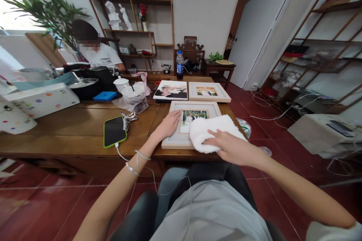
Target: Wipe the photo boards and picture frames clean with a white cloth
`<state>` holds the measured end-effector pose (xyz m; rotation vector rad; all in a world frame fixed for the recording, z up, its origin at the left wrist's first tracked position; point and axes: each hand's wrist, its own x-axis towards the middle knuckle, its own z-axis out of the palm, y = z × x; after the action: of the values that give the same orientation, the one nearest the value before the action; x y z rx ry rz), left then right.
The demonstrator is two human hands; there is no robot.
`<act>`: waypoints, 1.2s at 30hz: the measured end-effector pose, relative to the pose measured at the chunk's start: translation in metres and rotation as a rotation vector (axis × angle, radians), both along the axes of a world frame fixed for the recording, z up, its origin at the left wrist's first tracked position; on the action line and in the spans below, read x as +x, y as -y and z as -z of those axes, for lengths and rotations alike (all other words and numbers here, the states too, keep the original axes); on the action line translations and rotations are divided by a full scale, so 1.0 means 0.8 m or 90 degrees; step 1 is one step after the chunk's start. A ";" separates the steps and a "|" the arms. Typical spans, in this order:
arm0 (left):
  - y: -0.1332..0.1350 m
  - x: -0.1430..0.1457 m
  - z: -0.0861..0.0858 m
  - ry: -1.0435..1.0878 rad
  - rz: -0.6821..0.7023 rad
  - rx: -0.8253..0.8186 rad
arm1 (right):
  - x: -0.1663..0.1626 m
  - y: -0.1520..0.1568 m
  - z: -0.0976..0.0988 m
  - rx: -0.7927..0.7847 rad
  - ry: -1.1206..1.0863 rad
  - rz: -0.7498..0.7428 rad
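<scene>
A light-framed photo frame (195,107) lies flat at the near edge of the wooden table (82,124). My left hand (167,125) rests flat on its left side, fingers spread, touching the frame and glass. My right hand (232,147) presses down on a folded white towel (210,130) that covers the frame's right half. Behind it lie a second framed photo (208,91) and an unframed photo print (171,90).
A phone in a green case (114,131) lies left of the frame, its white cable hanging off the table. Keys, a bagged white cup (132,96), pots, boxes and a water bottle (180,64) crowd the table. Another person sits at the far left. Shelves and cables stand at the right.
</scene>
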<state>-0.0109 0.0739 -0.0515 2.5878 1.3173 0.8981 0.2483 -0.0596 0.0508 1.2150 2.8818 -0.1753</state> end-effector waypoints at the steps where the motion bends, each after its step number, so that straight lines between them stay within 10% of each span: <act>1: 0.000 0.000 0.000 -0.003 0.001 0.001 | -0.003 0.012 -0.003 -0.001 -0.006 0.003; 6: -0.002 -0.001 0.001 -0.001 0.003 0.008 | -0.020 0.011 0.012 0.034 -0.041 0.012; 19: -0.001 -0.003 0.000 0.011 0.006 -0.003 | 0.002 -0.178 0.039 0.236 0.035 0.061; 31: -0.005 0.002 -0.007 0.031 -0.022 0.013 | -0.010 -0.008 0.001 0.027 0.016 -0.034; 36: -0.002 0.001 -0.001 0.020 -0.018 0.005 | -0.015 -0.020 0.015 0.036 0.001 -0.023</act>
<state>-0.0100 0.0758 -0.0509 2.5554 1.3484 0.9467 0.2363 -0.0433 0.0388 1.1703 2.9248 -0.0927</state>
